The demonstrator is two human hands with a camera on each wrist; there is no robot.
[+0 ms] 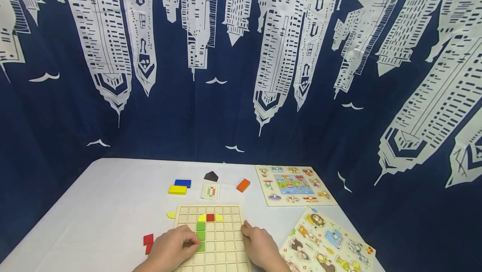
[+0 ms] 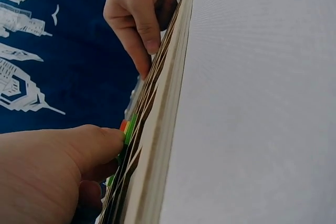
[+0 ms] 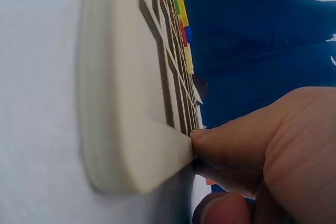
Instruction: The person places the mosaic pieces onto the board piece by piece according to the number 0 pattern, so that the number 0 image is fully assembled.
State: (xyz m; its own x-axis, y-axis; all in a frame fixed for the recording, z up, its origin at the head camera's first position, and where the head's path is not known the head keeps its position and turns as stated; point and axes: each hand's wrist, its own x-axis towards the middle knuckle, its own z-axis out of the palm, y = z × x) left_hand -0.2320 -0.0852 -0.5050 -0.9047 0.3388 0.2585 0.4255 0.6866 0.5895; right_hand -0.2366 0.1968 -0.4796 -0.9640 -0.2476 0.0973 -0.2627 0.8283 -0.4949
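A wooden grid board (image 1: 227, 246) lies on the white table in front of me. My left hand (image 1: 169, 245) reaches over its left side, thumb and forefinger pinching a green square tile (image 1: 202, 247) at the lower end of a green column. Higher up, a red square tile (image 1: 210, 217) sits between two yellow curved tiles (image 1: 219, 218). On the board's right edge, my right hand (image 1: 260, 245) grips with the thumb at the rim, which the right wrist view shows close up; its other fingertips are partly hidden.
Left of the board lie red tiles (image 1: 148, 240) and a yellow curved tile (image 1: 171, 214). Behind it are a pattern card (image 1: 211, 191), a dark brown piece (image 1: 211, 176), and blue (image 1: 183, 183), yellow (image 1: 177, 190) and orange blocks (image 1: 243, 185). Two picture puzzles (image 1: 263, 194) lie at right.
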